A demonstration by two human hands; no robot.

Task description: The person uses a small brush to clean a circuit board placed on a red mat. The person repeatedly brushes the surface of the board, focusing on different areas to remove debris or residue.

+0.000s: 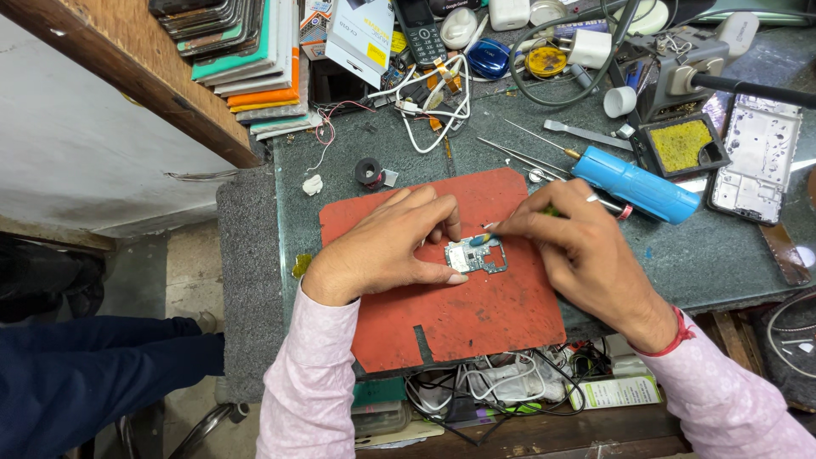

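Observation:
A small phone circuit board (pixel 480 255) lies on a red work mat (pixel 476 319) in the middle of the bench. My left hand (pixel 387 246) rests on the mat and pins the board's left edge between thumb and fingers. My right hand (pixel 574 242) grips a thin brush-like tool (pixel 486 239) whose tip touches the top of the board. The tool's far end is hidden inside my fingers.
A blue cylindrical tool (pixel 636 184) and metal tweezers (pixel 523 157) lie just behind the mat. At the right are a yellow sponge tray (pixel 680 146) and a phone frame (pixel 756 161). Cables, a keypad phone (pixel 421 30) and stacked phone cases (pixel 255 64) crowd the back. Cables fill a drawer (pixel 493 391) below.

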